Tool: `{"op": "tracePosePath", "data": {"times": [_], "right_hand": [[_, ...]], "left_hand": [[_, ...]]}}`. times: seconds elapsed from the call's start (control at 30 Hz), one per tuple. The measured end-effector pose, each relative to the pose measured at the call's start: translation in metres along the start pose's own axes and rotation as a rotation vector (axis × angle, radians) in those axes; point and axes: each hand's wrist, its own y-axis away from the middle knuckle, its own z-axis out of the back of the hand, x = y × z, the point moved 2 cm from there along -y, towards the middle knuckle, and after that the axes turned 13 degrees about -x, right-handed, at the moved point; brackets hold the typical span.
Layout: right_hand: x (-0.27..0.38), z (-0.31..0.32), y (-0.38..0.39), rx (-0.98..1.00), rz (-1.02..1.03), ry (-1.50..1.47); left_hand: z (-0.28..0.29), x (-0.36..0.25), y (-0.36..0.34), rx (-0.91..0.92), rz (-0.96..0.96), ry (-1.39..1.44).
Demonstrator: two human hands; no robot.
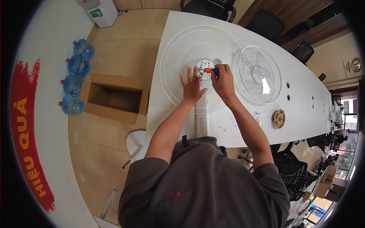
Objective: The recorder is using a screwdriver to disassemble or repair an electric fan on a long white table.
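Observation:
A round white wire fan guard [178,49] lies on the white table, with a plate [205,65] at its centre bearing small holes. My left hand [192,89] rests with fingers spread on the guard, its fingertips at the plate's left edge. My right hand [222,81] grips a screwdriver [213,71] with an orange and dark handle, held sideways over the plate; its exact tip contact is hard to make out. A white fan stand [201,124] shows below the guard. To the right lie a second guard with clear blades [258,74], small loose parts [257,113] and a beige round part [278,119].
An open cardboard box [114,98] is on the floor left of the table [304,114], beside several blue water bottles [80,67] and a white round base [134,141]. Black chairs [289,167] line both table sides. A person [339,135] sits at the far right.

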Motion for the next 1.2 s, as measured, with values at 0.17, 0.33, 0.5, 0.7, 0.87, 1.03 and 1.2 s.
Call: {"op": "tracePosePath", "data": {"times": [0.17,0.33,0.5,0.7,0.87,1.03,1.2], "right_hand": [[0.0008,-0.0008,-0.0001,0.007,0.0,0.037],[0.0022,-0.0031,0.0001,0.046,-0.011,0.07],[0.0001,-0.0036,0.0026,-0.001,0.007,0.069],[0.0013,-0.0022,0.0026,-0.028,0.015,0.076],[0.0041,-0.0012,0.0013,-0.024,-0.006,0.079],[0.0007,-0.003,0.0027,0.001,-0.022,0.068],[0.0006,-0.0033,0.0053,-0.015,0.029,0.073]], "left_hand": [[-0.0036,0.0025,0.0014,-0.025,-0.022,0.016],[-0.0028,0.0021,0.0015,-0.029,-0.019,0.013],[0.0007,-0.0007,-0.0001,-0.005,-0.008,0.009],[0.0036,-0.0017,-0.0011,0.004,-0.003,0.006],[0.0037,-0.0022,-0.0008,0.016,0.003,0.01],[0.0016,-0.0006,0.0004,-0.03,-0.013,0.025],[0.002,-0.0005,0.0003,-0.017,-0.013,0.024]]}}
